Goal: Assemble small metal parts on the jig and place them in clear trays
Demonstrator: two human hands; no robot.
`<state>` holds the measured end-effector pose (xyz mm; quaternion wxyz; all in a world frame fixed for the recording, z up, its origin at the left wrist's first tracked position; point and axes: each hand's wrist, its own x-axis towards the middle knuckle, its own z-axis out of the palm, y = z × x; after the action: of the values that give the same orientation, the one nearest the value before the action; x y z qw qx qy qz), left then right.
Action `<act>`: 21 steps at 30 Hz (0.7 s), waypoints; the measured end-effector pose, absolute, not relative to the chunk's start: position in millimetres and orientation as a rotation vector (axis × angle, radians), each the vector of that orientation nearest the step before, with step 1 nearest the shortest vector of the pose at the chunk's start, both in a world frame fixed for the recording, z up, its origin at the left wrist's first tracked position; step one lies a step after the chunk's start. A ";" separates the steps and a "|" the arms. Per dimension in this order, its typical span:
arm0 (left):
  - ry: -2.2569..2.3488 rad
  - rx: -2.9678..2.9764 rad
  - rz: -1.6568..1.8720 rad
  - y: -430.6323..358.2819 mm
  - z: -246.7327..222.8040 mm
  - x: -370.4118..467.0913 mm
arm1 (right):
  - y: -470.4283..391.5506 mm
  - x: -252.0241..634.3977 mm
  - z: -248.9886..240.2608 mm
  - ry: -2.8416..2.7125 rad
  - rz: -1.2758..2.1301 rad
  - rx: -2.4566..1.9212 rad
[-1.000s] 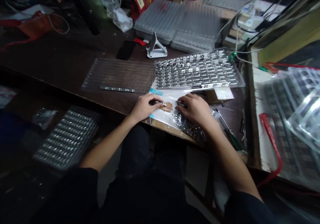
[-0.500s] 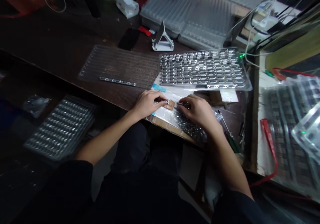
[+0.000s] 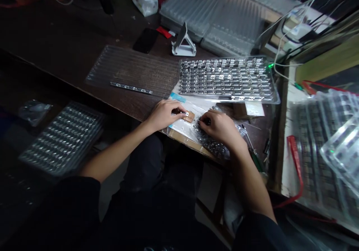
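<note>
My left hand pinches a small silver metal connector between thumb and fingers, at the edge of a small brown block. The block rests on a white sheet near the table's front edge. To its right, my right hand has thumb and fingertips pressed together over a pile of tiny dark parts in clear plastic. Whatever those fingertips hold is too small to make out. Just behind the hands lies a clear tray filled with rows of similar silver connectors.
A ribbed clear tray at the left carries one row of connectors. Behind stand a white phone stand, a dark phone and stacked clear trays. A screwdriver lies right; filled trays sit lower left.
My right hand has shifted slightly down and left, its fingertips closing over the small parts. My left hand keeps its hold on the connector at the block. The whole view has shifted slightly.
</note>
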<state>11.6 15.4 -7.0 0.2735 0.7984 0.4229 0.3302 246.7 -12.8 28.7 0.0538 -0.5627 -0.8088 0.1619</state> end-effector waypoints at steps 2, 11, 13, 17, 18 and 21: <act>1.137 2.166 0.886 15.0 -6.9 11.5 | -13.2 247.8 30.6 -2.384 0.507 -1.700; 1.078 2.203 0.841 14.1 -11.2 9.9 | -8.8 238.4 22.3 -2.173 0.592 -1.458; 1.129 2.144 0.943 14.3 -11.8 8.4 | -7.0 231.4 17.2 -2.177 0.593 -1.414; 1.354 2.068 1.030 11.4 -11.2 6.8 | -6.8 217.0 9.6 -2.252 0.614 -1.343; 1.395 2.106 0.974 9.8 -10.7 7.2 | -7.6 213.5 8.8 -2.306 0.589 -1.329; 1.451 2.253 0.804 4.6 -9.1 9.3 | -11.4 204.7 9.9 -2.491 0.425 -1.344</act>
<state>9.3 4.6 -9.1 0.1712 0.7935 0.5109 0.2830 204.7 -11.4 9.9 0.1394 -0.4650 -0.8618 0.1471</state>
